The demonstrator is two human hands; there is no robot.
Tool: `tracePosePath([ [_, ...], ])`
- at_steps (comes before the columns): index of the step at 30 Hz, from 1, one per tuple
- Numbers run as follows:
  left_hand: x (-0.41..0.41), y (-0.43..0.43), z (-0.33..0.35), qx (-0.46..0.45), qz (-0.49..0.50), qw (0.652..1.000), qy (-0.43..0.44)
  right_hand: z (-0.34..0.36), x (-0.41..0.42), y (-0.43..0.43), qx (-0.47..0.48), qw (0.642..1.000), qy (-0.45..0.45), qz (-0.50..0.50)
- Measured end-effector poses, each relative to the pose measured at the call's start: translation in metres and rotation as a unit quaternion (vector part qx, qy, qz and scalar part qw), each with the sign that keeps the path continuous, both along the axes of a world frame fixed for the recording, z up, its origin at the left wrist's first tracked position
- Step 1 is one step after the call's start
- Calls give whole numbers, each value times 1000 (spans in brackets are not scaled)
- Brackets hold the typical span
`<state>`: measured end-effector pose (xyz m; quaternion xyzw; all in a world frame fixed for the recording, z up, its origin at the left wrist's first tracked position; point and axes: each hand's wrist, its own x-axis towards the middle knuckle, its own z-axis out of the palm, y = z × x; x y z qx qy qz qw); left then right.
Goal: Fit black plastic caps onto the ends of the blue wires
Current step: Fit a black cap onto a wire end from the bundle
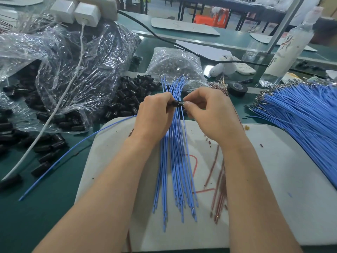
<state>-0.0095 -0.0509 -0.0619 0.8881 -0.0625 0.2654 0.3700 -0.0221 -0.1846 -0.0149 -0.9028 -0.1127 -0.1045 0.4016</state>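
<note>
Cap between hands (over blue wires)

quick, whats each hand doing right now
left hand: closed, gripping a black cap.
right hand: closed, pinching a wire end at the cap's opening.

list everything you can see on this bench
black cap: one, black, centre, being held
blue wire bundle: many, blue, on white mat, centre
blue wire pile: many, blue, right of mat
single blue wire: one, blue, left of mat
loose caps: many, black, left of bundle
large bag: one, clear, far left, holds caps
small bag: one, clear, behind bundle
red wires: several, reddish, on mat right of bundle
tape roll: one, black, beyond mat, right
power strip: one, white, top left
bottle: one, clear, right rear
left hand: grips the black cap
right hand: pinches wire tip at cap
</note>
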Motion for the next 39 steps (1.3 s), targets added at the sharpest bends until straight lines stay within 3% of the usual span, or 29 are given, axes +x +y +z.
tracePosePath([
  [13, -4, -1, 4, 35, -18, 999, 28, -6, 4, 3, -7, 999, -29, -44],
  [18, -4, 2, 3, 19, -109, 993, 31, -12, 9, -6, 5, 999, 5, -38],
  [32, -3, 0, 3, 49, -106, 992, 55, -23, 17, -13, 66, 995, 68, -11],
  [35, -1, 1, 0, 16, -68, 996, 60, -24, 21, -24, 123, 988, 54, -82],
  [39, 0, 4, 1, -57, -23, 997, 47, -29, 25, -34, 34, 980, 4, -195],
])
